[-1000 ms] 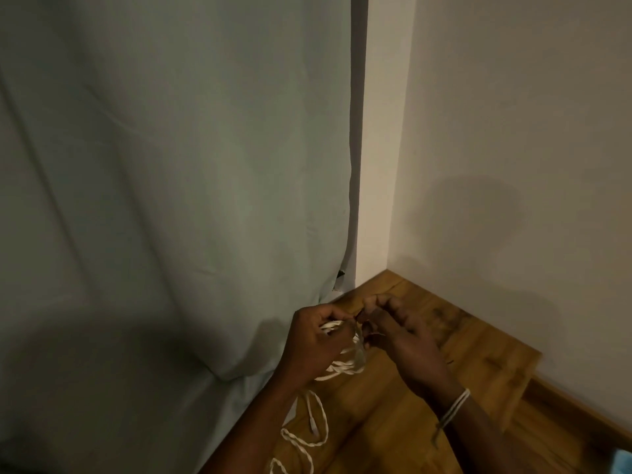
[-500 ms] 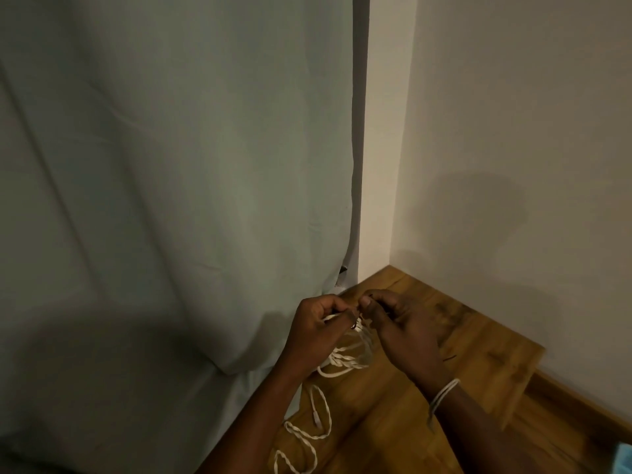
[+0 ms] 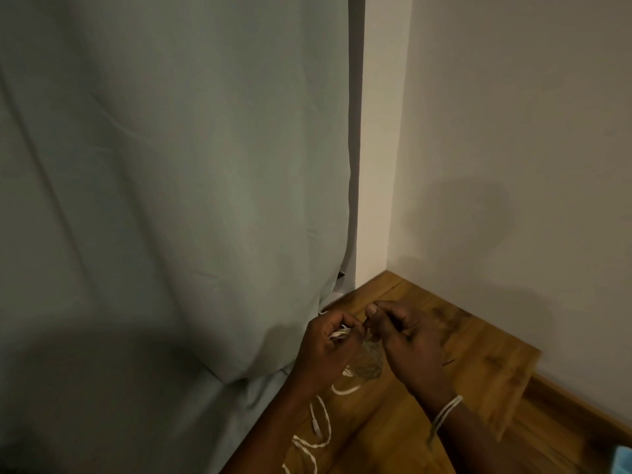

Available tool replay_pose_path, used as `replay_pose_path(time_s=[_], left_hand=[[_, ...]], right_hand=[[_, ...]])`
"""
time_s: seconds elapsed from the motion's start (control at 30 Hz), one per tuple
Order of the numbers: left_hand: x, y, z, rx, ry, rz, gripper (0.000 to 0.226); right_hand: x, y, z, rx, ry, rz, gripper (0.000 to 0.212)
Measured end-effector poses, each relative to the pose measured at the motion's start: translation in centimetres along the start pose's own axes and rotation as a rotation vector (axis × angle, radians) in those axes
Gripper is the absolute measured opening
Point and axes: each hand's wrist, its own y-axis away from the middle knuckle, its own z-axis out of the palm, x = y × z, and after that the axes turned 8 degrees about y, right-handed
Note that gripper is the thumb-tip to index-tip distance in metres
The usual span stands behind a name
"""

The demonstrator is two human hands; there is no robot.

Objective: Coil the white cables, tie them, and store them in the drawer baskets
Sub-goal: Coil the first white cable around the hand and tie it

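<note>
Above the wooden surface (image 3: 478, 354), two hands' fingers pinch one white cable (image 3: 321, 425): left hand (image 3: 325, 350), right hand (image 3: 407, 343).

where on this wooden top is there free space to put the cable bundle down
Bare wood lies right of the right hand, between it and the wall, out to the wooden top's far edge. It is crowded under the left hand, where white cable loops trail beside the curtain.

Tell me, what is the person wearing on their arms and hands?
Both forearms are bare, with no sleeves showing and no gloves. The right hand has a thin white string band looped round its wrist, one loose end hanging. The left hand and its wrist wear nothing.
</note>
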Motion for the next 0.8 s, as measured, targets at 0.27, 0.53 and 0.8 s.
replay_pose_path(time_s=[0.27, 0.53, 0.8], left_hand=[[-0.7, 0.4, -0.2, 0.069, 0.135, -0.127, 0.012], [-0.1, 1.0, -0.7, 0.072, 0.323, -0.236, 0.012], [0.0, 1.4, -0.9, 0.195, 0.5, -0.43, 0.015]], right_hand=[[0.6, 0.5, -0.1, -0.084, -0.057, 0.02, 0.016], [0.8, 1.5, 0.0, -0.137, -0.001, -0.04, 0.011], [0.7, 3.1, 0.8, -0.092, 0.227, -0.297, 0.017]])
